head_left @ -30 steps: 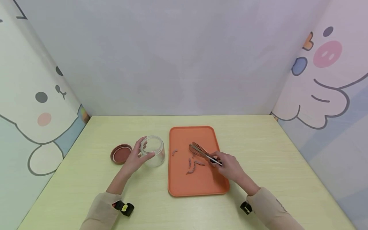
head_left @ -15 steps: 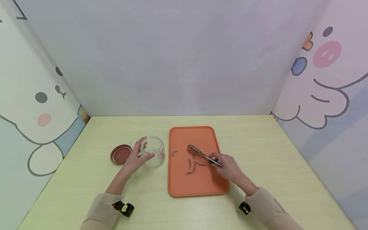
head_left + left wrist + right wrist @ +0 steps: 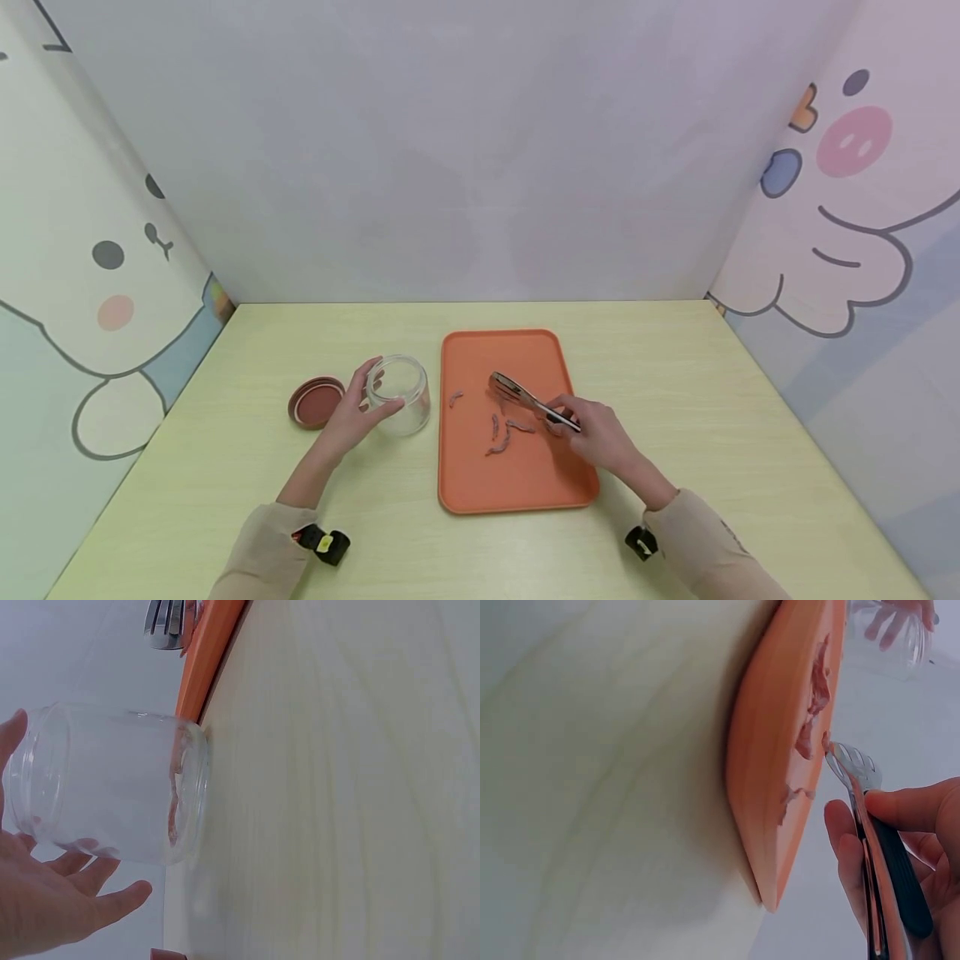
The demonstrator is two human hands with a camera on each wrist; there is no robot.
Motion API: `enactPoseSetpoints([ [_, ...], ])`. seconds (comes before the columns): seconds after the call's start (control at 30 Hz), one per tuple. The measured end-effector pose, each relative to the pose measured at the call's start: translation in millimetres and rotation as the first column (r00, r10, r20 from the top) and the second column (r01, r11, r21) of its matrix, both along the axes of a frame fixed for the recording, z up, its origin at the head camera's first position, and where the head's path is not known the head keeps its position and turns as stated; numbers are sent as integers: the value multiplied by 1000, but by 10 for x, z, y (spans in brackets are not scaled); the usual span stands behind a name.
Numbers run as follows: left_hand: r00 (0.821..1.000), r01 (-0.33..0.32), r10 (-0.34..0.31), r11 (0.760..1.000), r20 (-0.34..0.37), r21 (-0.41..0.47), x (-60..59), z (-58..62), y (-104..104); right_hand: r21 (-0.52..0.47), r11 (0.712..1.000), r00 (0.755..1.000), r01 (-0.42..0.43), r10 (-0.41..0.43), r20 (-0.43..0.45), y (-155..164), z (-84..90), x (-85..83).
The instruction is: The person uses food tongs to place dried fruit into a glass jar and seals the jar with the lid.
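Head view gives me the whole scene: a pale yellow-green desk [image 3: 675, 400] with an orange tray [image 3: 517, 479] just right of the frame's centre. My right hand [image 3: 600, 435] sits over the tray's right edge, fingers curled round the dark handles of metal tongs [image 3: 525, 398]. The tongs slant toward the upper left of the frame, and their slotted tips are over the middle of the tray, close together. Whether they touch the tray I cannot tell from here. Several small pinkish strips [image 3: 501, 433] lie scattered on the tray below and to the left of the tips, with one more piece off toward the tray's left side.

Left of the tray stands a clear glass jar [image 3: 401, 393], upright and open at the top, just beside the tray's left edge. My left hand [image 3: 352, 412] cups its left side with the fingers loosely spread, thumb and fingertips against the glass. A reddish-brown lid [image 3: 315, 402] lies flat on the desk at the left of the hand.

Left wrist view shows the jar [image 3: 112, 787] with my fingers [image 3: 97, 889] straight and resting along its wall, and the tray's rim [image 3: 206, 660] right next to it.

Right wrist view shows the thumb and fingers [image 3: 911, 810] pinching the tongs [image 3: 874, 855], tips near the strips [image 3: 814, 712] on the tray [image 3: 772, 787].
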State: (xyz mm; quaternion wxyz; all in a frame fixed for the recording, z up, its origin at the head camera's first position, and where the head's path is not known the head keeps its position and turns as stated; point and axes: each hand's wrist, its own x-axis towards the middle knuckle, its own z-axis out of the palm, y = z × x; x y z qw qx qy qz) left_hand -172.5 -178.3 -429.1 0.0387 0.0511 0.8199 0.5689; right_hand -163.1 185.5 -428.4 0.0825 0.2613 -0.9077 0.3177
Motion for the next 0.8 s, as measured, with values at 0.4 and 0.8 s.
enactPoseSetpoints([
  [0.4,1000,6,-6,1000,5,1,13,15,11,4,1000,1000,24,-24,12,92,271,-68],
  [0.8,1000,6,-6,1000,1,-5,11,10,2,-31,999,997,6,-8,-73,79,509,-140],
])
